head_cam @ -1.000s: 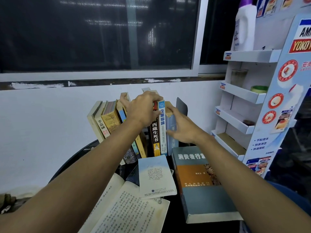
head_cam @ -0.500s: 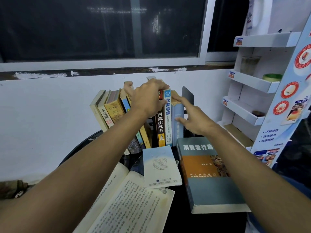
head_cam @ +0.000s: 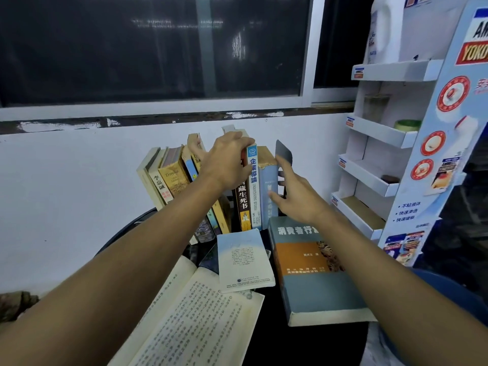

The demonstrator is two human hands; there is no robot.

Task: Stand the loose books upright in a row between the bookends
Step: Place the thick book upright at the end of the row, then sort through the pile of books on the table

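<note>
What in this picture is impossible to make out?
Head view:
- Tops of the upright books: covered by the left hand gripping them.
- Bookend: lower part hidden behind the right hand.
- Flat grey-blue book: title's end covered by the right forearm.
- Open book: cut by the bottom edge.

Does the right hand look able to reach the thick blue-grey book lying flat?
Probably yes: the right hand, flat against the upright books, holds nothing, and the flat book lies just beneath its wrist with nothing on top.
</note>
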